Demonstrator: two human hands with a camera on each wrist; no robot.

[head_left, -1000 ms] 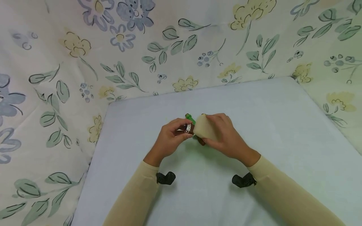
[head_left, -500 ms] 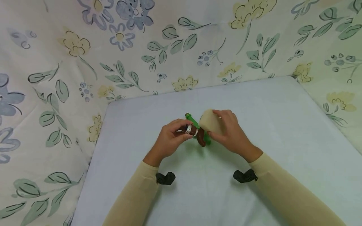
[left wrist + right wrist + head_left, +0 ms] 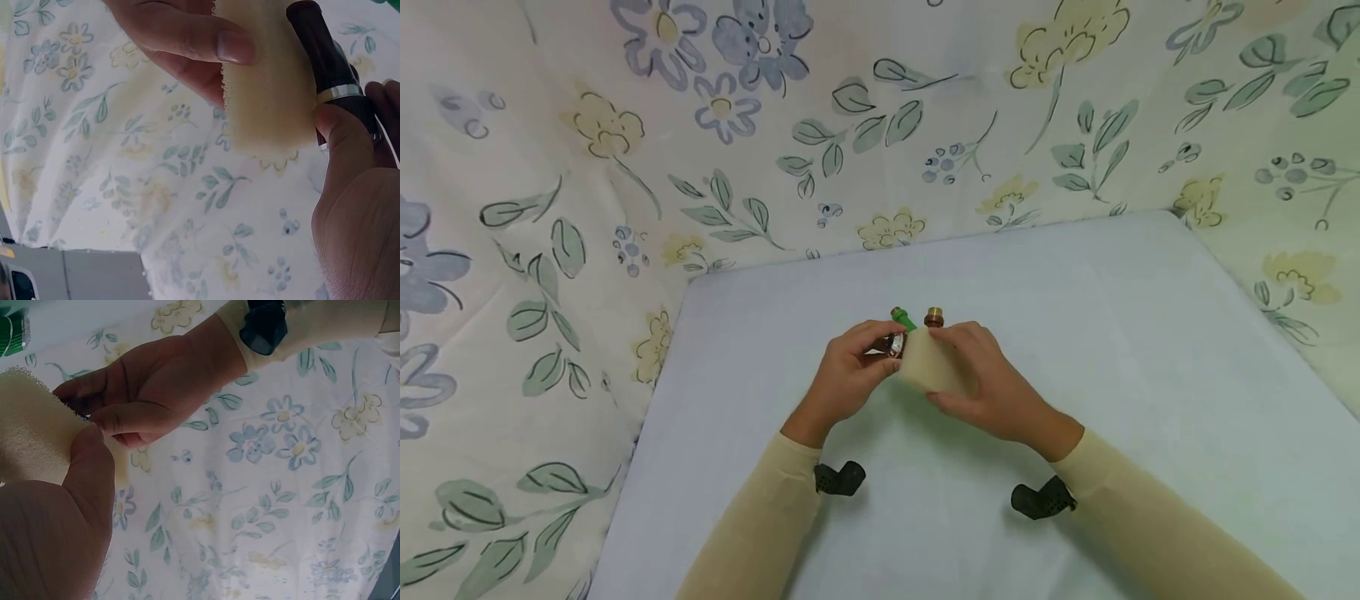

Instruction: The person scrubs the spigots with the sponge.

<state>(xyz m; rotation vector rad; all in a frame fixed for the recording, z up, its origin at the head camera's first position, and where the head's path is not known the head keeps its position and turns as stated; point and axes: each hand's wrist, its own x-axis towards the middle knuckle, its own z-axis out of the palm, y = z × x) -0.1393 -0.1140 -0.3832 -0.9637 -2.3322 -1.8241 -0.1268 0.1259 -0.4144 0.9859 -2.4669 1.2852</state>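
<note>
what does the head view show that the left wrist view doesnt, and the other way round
Only the head view: two brass-coloured tips, both beige sleeves and the black wrist devices.

Only the left wrist view: the dark stem beyond the silver band, apparently hidden by the sponge in the head view, and a grey surface.

Both: the sponge in the right hand, the silver-banded piece in the left hand, and floral cloth.

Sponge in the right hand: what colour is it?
The sponge is pale cream, best seen in the left wrist view.
</note>
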